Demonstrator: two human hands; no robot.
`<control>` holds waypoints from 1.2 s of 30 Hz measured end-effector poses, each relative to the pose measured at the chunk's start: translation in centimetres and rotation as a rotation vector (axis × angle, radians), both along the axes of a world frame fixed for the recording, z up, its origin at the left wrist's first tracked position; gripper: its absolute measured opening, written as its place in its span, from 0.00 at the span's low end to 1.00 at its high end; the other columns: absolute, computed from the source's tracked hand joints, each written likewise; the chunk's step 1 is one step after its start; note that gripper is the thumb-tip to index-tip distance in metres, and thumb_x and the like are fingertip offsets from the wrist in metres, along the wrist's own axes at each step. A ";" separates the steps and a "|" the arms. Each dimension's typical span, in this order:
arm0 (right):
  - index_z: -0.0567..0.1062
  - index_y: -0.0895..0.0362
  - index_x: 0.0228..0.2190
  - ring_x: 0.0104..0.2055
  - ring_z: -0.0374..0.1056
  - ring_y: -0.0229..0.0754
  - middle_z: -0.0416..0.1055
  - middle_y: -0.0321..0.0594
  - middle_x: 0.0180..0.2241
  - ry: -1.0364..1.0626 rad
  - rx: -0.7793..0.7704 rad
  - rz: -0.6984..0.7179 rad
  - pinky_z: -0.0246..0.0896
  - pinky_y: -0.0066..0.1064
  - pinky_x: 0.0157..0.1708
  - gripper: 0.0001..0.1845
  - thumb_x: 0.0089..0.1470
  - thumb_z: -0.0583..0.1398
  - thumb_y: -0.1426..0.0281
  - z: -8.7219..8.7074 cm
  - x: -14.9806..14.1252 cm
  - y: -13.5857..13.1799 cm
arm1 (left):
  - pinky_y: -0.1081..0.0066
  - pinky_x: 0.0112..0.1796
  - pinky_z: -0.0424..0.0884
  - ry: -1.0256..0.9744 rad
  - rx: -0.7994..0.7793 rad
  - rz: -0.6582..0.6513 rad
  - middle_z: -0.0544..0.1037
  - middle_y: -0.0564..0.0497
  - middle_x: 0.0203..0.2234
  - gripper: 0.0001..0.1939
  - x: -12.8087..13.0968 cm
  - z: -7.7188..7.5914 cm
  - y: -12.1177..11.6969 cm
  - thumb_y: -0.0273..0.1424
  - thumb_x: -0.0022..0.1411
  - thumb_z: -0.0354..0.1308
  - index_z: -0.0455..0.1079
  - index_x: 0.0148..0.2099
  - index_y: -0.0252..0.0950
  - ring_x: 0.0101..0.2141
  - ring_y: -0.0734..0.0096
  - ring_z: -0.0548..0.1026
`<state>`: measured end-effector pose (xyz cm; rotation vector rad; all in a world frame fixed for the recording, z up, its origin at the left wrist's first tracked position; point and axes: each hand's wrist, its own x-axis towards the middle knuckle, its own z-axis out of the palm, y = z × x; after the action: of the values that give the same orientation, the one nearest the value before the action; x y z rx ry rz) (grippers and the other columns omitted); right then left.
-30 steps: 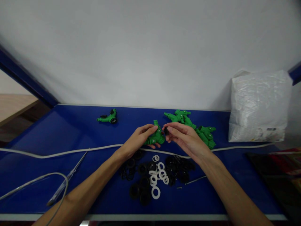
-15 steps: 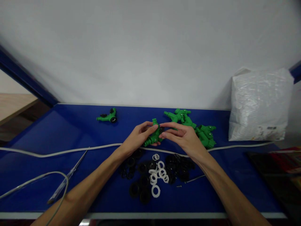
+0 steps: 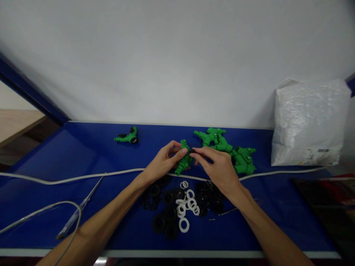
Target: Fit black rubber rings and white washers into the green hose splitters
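Note:
My left hand (image 3: 168, 158) is closed round a green plastic Y-shaped hose connector (image 3: 183, 162), held just above the blue table. At its right side my right hand (image 3: 213, 159) pinches a small black part (image 3: 192, 150) between thumb and fingertips, close against the connector. Whether the part touches the connector I cannot make out. Below the hands lie white rings (image 3: 183, 224), black rings (image 3: 159, 223) and a heap of small black parts (image 3: 208, 195). Behind my right hand is a pile of green connectors (image 3: 241, 160).
A green connector with black fittings (image 3: 127, 137) lies at the back left. A white cable (image 3: 50, 182) crosses the blue table (image 3: 91, 147). At left is a screwdriver with a clear handle (image 3: 74, 218). A white plastic package (image 3: 307, 125) stands at right, and a small screw (image 3: 211, 219) lies in front.
My right hand has turned and its fingers have drawn into a pinch, with a black part now showing. The green connector has tilted slightly in my left hand.

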<state>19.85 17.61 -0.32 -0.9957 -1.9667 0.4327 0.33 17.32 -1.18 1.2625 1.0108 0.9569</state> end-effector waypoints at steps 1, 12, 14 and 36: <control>0.81 0.58 0.35 0.26 0.73 0.38 0.77 0.36 0.25 -0.007 -0.018 -0.009 0.66 0.29 0.32 0.04 0.59 0.64 0.72 0.1 0.0 -0.1 | 0.78 0.25 0.62 -0.005 0.012 -0.010 0.74 0.55 0.30 0.20 0.0 -0.1 0.0 0.48 0.62 0.61 0.62 0.42 0.38 0.26 0.78 0.70; 0.76 0.55 0.32 0.23 0.73 0.37 0.75 0.32 0.23 0.245 -0.333 0.022 0.66 0.27 0.27 0.07 0.61 0.63 0.65 -0.5 -0.3 0.0 | 0.76 0.27 0.61 0.024 0.111 -0.036 0.73 0.54 0.33 0.19 0.1 -0.9 0.1 0.47 0.65 0.59 0.61 0.45 0.38 0.28 0.77 0.68; 0.77 0.55 0.34 0.24 0.73 0.37 0.75 0.32 0.22 0.187 -0.301 0.027 0.66 0.27 0.29 0.06 0.61 0.62 0.66 -0.5 -0.1 0.1 | 0.75 0.28 0.62 0.018 0.105 -0.021 0.73 0.54 0.34 0.19 0.1 -0.8 0.1 0.47 0.65 0.59 0.61 0.45 0.38 0.29 0.76 0.70; 0.78 0.56 0.37 0.25 0.71 0.37 0.73 0.33 0.24 0.016 -0.073 0.001 0.64 0.29 0.33 0.04 0.62 0.62 0.70 -0.1 -0.3 -0.2 | 0.70 0.34 0.74 0.068 0.116 -0.004 0.81 0.49 0.38 0.19 -0.1 -0.2 -0.1 0.46 0.66 0.58 0.64 0.48 0.37 0.32 0.67 0.80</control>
<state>19.54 17.46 -0.46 -1.0340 -1.9493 0.5145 0.23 17.19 -1.39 1.4014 1.0173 0.9870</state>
